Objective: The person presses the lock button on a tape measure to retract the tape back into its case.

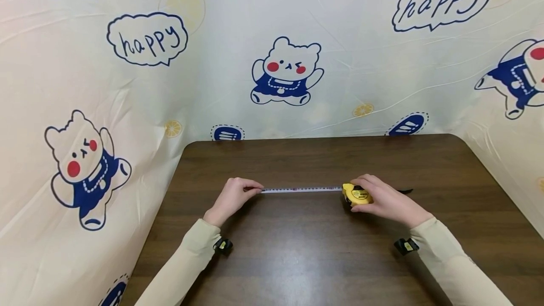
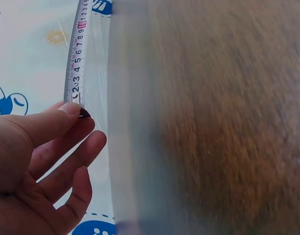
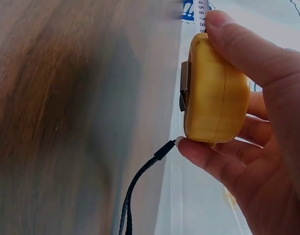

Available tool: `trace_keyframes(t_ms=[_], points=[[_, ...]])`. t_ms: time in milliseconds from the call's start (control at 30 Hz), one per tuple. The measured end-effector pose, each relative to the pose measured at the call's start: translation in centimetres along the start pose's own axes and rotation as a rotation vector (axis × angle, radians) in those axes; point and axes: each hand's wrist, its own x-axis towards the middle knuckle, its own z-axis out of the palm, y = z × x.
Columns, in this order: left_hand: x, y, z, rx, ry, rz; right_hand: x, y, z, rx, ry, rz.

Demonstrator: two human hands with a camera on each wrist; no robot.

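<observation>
Sheeting [image 1: 221,74], pale, printed with blue-outlined bears, orange slices and "happy" bubbles, hangs left of, behind and right of a dark brown wood-grain table with rounded corners [image 1: 280,155]. At left, a cream long sleeve [image 1: 178,259], then the left hand [image 1: 231,199]: thumb and index finger pinch the end of a narrow white measuring blade with black and red numbers [image 1: 303,190]; remaining fingers loosely bent. Blade runs straight, pulled out, between both hands over the middle of the table. Next, a yellow rounded tape-measure case [image 1: 356,195], blade coming out its left side, dark clip [image 3: 186,83] on one face. Right hand [image 1: 386,199] grasps the case between thumb and fingers. Thin black cord strap [image 1: 405,191] trails off right of the case.
</observation>
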Motion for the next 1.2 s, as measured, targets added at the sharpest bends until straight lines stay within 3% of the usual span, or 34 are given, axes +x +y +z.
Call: trace_keyframes(t_ms=[1200], points=[[0.7,1.4,1.7,-0.028,-0.010,0.045,1.4,-1.6,1.0,0.018,-0.029,0.011]])
